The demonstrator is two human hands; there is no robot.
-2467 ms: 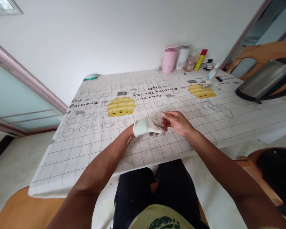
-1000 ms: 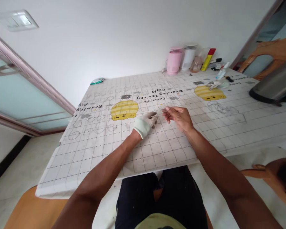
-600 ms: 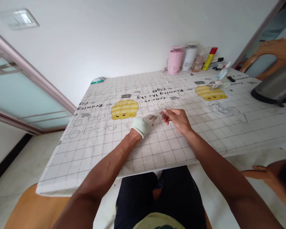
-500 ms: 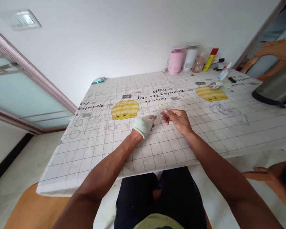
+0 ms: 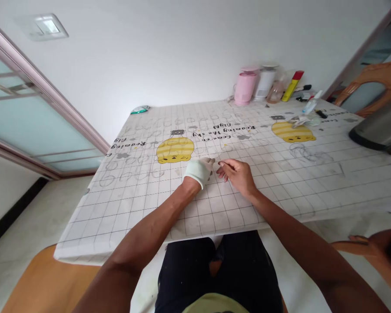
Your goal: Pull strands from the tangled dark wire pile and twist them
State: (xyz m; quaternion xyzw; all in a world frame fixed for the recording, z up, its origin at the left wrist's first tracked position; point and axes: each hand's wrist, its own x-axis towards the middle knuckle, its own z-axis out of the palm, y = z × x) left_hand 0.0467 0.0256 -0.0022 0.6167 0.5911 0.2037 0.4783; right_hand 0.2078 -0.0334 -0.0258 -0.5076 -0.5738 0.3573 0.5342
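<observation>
My left hand (image 5: 200, 170) wears a white knitted glove and hovers low over the middle of the table, its fingers pressed together and pointing right. Facing it from the right, a small gap away, is my bare right hand (image 5: 240, 174). Thumb and forefinger of that hand are pinched; the other fingers curl below. Whatever either hand holds is too small or hidden to make out. Beneath both lies a white checked tablecloth (image 5: 211, 208) with a yellow striped balloon print (image 5: 175, 150) left of the glove. A crumpled whitish glove-like cloth (image 5: 300, 121) lies farther right.
Along the wall stand a pink cylinder (image 5: 245, 89), a white cylinder (image 5: 263, 84), a clear bottle (image 5: 275, 92) and a yellow can (image 5: 291, 88). A spray bottle (image 5: 311, 104) and metal kettle (image 5: 381, 125) are at right. A green packet (image 5: 140, 109) lies far left.
My right hand has come slightly closer to the gloved left hand, its pinch near the glove's fingertips. The whole view has shifted a little, so the table sits farther right.
</observation>
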